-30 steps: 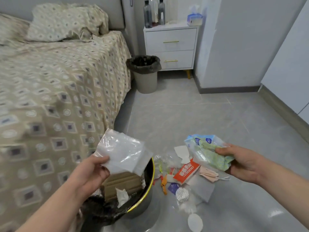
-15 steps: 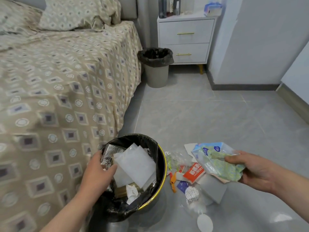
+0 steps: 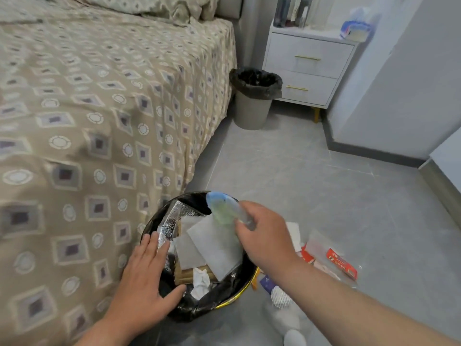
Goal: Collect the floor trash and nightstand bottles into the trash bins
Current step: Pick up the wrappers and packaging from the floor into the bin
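Two trash bins are counted. The near bin, black-lined and gold-rimmed, is set just beside the bed. The far bin, also black-lined, is placed between the bed and the nightstand.

One blue-and-green plastic wrapper is gripped by the right hand, whose fingers are curled round one end. It is held over the far side of the near bin's opening. Its long axis is angled up and left from the hand, and the free end is pointed toward the bed.

The left hand is laid flat on the near bin's lined rim, with fingers straight and nothing held.

Inside the bin, two white sheets and one silver foil bag are seen.

To the right of the bin, scattered floor litter is left, among it one red packet.

On the nightstand, the bottles are blurred and cut off, so no count can be made. One tissue pack is made out.
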Available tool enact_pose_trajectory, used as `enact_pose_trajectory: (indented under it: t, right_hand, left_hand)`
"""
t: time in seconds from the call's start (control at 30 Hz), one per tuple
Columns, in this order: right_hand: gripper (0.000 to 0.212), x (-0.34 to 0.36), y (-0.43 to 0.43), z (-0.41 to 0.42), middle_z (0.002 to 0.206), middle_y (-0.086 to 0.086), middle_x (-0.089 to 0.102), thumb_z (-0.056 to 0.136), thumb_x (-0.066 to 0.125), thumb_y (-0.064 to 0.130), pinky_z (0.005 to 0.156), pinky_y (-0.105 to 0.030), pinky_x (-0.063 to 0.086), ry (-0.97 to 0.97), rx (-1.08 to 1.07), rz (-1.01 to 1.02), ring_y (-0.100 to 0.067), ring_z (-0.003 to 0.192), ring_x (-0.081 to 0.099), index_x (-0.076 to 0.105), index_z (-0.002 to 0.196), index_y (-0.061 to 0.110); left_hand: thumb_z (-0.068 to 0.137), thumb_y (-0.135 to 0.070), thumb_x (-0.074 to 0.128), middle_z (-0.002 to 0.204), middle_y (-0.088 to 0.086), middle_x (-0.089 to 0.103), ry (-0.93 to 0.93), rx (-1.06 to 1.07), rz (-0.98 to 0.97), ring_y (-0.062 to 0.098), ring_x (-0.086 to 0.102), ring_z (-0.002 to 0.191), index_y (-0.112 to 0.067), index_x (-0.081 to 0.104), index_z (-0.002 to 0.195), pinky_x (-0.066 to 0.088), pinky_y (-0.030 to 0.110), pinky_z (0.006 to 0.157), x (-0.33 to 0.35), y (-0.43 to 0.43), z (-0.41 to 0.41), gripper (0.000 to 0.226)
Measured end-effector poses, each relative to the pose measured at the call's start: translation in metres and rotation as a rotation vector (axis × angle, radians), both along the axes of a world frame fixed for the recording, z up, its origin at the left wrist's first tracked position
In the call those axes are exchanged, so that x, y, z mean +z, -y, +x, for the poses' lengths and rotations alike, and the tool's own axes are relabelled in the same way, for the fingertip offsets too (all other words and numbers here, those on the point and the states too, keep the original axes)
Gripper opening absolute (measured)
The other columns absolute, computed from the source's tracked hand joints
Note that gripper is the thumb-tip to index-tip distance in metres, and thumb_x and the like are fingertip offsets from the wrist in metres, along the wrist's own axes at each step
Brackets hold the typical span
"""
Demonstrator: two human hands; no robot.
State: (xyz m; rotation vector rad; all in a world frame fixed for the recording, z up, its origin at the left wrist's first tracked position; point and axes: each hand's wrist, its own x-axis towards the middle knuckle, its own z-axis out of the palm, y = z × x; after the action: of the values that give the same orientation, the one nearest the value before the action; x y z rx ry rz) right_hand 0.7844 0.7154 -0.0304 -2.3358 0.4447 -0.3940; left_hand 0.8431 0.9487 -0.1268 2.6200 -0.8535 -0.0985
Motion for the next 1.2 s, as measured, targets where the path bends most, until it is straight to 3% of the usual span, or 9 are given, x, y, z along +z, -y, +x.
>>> enact_pose_trajectory:
  t: [0.13,0.37,0.5,0.6,0.67,0.73,0.93,1.1,1.2]
  right_hand:
    - [0.060,-0.060,-0.049,0.027,0.156,-0.018,0.020,0.085,0.055,0.032,0.116,-0.045,0.018,-0.448,0.373,-0.259,-0.034,0.145,0.014,0.038,0.142,0.025]
    - [0.066,-0.107,-0.060,0.037,0.160,-0.011,-0.014,0.092,0.027,0.060,0.118,-0.052,0.001,-0.908,0.578,-0.195,-0.029,0.146,-0.016,0.011,0.150,0.034]
    - [0.056,-0.099,-0.051,0.042,0.160,-0.011,0.002,0.094,0.030,0.052,0.116,-0.053,0.014,-0.955,0.624,-0.145,-0.034,0.147,0.002,0.031,0.146,0.030]
    - [0.041,-0.056,-0.033,0.033,0.132,-0.015,0.053,0.097,0.034,0.040,0.099,-0.041,0.037,-0.703,0.614,-0.129,-0.032,0.125,0.045,0.060,0.117,0.015]
    - [0.035,-0.023,-0.005,0.009,0.105,-0.008,0.064,0.096,0.038,0.038,0.085,-0.035,0.043,-0.476,0.562,-0.133,-0.028,0.105,0.056,0.065,0.093,0.016]
    - [0.031,-0.003,0.040,-0.024,0.102,-0.003,0.068,0.093,0.043,0.037,0.084,-0.033,0.045,-0.343,0.439,-0.130,-0.022,0.100,0.058,0.069,0.095,0.019]
    - [0.022,-0.064,0.180,-0.143,0.099,-0.005,0.069,0.086,0.053,0.032,0.071,-0.029,0.042,-0.559,-0.183,-0.050,-0.023,0.094,0.061,0.066,0.090,0.014]
    - [0.050,-0.175,0.152,-0.195,0.131,-0.009,0.052,0.083,0.057,0.035,0.098,-0.032,0.041,-0.845,0.091,-0.009,-0.028,0.120,0.051,0.050,0.130,0.020]
    - [0.069,-0.214,0.115,-0.204,0.147,-0.014,0.031,0.081,0.063,0.036,0.106,-0.039,0.035,-0.842,0.271,-0.065,-0.035,0.133,0.035,0.033,0.141,0.021]
  left_hand:
    - [0.066,-0.069,0.048,0.158,0.005,0.008,-0.027,-0.004,-0.004,0.013,-0.008,0.146,-0.018,0.024,0.149,-0.009,0.022,0.115,-0.006,-0.002,0.005,0.100]
    - [0.056,-0.079,0.045,0.159,0.000,-0.009,-0.018,-0.003,-0.007,0.006,-0.023,0.142,-0.022,0.006,0.150,-0.009,0.026,0.116,-0.012,-0.004,0.005,0.117]
    - [0.056,-0.086,0.041,0.159,0.001,-0.006,-0.021,0.005,0.062,0.008,-0.021,0.143,-0.021,0.009,0.151,-0.003,0.033,0.118,-0.010,-0.002,0.006,0.119]
    - [0.067,-0.090,0.020,0.156,0.016,0.017,-0.013,-0.058,0.171,0.014,-0.011,0.146,-0.011,0.028,0.148,-0.007,0.032,0.116,0.002,-0.001,0.007,0.113]
    - [0.075,-0.083,0.017,0.150,0.023,0.030,0.036,-0.108,0.109,0.026,0.004,0.145,-0.006,0.040,0.139,-0.007,0.031,0.116,0.029,0.014,0.001,0.103]
    - [0.082,-0.073,0.023,0.147,0.023,0.034,0.160,-0.289,-0.020,0.036,0.017,0.141,-0.005,0.044,0.133,-0.001,0.034,0.117,0.063,0.046,-0.011,0.088]
    - [0.080,-0.054,0.049,0.140,0.003,0.044,0.202,-0.846,-0.055,0.018,0.036,0.131,-0.018,0.047,0.129,0.019,0.023,0.111,0.079,0.161,-0.080,0.061]
    - [0.073,-0.053,0.038,0.137,-0.003,0.041,-0.272,-0.612,0.178,0.018,0.037,0.129,-0.024,0.042,0.129,0.029,0.027,0.107,-0.024,0.225,-0.104,0.064]
    - [0.078,-0.046,0.053,0.137,0.005,0.038,-0.337,-0.468,0.225,0.025,0.035,0.130,-0.019,0.037,0.134,0.030,0.032,0.107,-0.074,0.236,-0.098,0.064]
